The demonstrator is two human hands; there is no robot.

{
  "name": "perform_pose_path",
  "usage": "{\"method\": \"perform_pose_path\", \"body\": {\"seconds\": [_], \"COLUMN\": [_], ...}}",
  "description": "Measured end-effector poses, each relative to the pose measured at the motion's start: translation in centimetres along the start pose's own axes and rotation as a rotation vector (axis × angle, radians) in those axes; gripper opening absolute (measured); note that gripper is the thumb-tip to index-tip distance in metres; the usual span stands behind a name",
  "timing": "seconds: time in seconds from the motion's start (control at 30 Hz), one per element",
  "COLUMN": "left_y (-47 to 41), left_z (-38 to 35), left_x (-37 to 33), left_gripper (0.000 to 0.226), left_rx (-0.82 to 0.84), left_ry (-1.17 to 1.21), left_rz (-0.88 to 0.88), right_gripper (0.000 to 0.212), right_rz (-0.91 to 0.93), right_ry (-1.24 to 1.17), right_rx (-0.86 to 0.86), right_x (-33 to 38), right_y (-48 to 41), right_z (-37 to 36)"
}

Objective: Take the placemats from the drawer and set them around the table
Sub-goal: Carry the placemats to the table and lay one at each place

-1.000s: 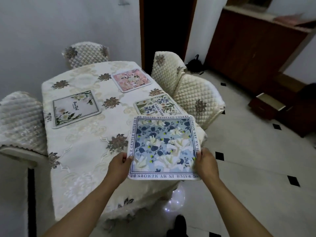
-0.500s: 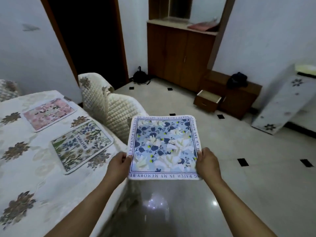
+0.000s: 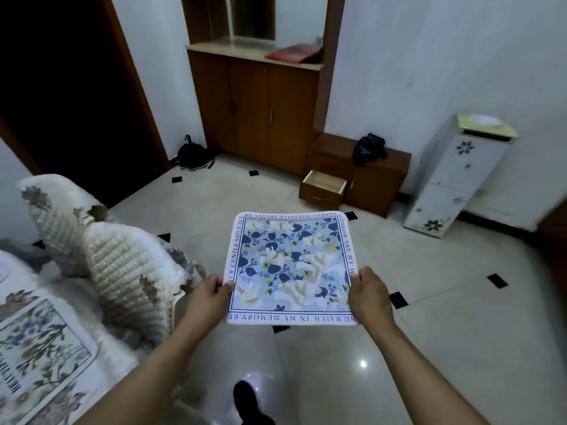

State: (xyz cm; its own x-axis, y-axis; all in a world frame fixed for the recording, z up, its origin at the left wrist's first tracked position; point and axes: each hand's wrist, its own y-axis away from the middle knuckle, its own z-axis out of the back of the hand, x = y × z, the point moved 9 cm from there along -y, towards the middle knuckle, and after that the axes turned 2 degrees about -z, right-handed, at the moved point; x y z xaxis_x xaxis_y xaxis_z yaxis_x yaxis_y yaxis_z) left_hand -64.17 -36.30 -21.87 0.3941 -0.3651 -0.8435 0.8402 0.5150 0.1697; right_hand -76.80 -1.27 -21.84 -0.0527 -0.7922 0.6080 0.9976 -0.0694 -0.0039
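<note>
I hold a square blue floral placemat (image 3: 293, 268) flat in front of me, above the tiled floor. My left hand (image 3: 208, 297) grips its left edge and my right hand (image 3: 369, 297) grips its right edge. The table (image 3: 101, 345) with its cream cloth lies at the lower left, and a green floral placemat (image 3: 40, 354) rests on it. The small wooden drawer (image 3: 323, 188) stands pulled open at the low cabinet across the room; its inside looks bare.
Two quilted chairs (image 3: 122, 271) stand against the table's right side, just left of my left hand. A tall wooden cabinet (image 3: 254, 108), a low brown cabinet (image 3: 377, 179), a white floral stand (image 3: 454, 179) and a dark doorway (image 3: 61, 87) line the far wall.
My view has swung right, away from the table toward the room; the table and its mats slid off to the left. Both hands keep the same grip on the blue placemat.
</note>
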Motion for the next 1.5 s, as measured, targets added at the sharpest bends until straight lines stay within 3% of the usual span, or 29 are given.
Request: {"method": "perform_pose_path", "body": {"seconds": [0.43,0.73,0.97,1.2,1.33,1.5], "left_y": [-28.2,-44.5,-53.3,-57.3,-62.8,-72.6], "left_z": [-7.2,-7.8,0.5,9.8,15.1,21.5], "left_x": [-10.7,-10.6,-10.0,-4.6,-0.6,3.3], "left_gripper": [0.021,0.024,0.027,0.026,0.028,0.027], "left_rx": [0.140,0.034,-0.297,-0.546,-0.619,-0.579], "left_ry": [0.067,0.025,-0.005,0.059,0.061,0.048], "left_rz": [-0.083,0.050,0.210,0.375,0.401,0.412], "right_gripper": [0.029,0.025,0.024,0.023,0.024,0.024], "right_rz": [-0.125,-0.027,0.296,0.545,0.606,0.587], "right_ry": [-0.008,-0.008,0.028,0.019,0.032,0.031], "right_rx": [-0.146,0.030,0.268,0.449,0.478,0.460], "right_x": [5.7,12.3,28.4,44.7,52.3,60.7], "right_y": [-24.0,-43.6,-58.5,-62.4,-64.0,-67.0], "right_z": [-0.5,-10.2,-21.7,-34.7,-41.7,-47.8]}}
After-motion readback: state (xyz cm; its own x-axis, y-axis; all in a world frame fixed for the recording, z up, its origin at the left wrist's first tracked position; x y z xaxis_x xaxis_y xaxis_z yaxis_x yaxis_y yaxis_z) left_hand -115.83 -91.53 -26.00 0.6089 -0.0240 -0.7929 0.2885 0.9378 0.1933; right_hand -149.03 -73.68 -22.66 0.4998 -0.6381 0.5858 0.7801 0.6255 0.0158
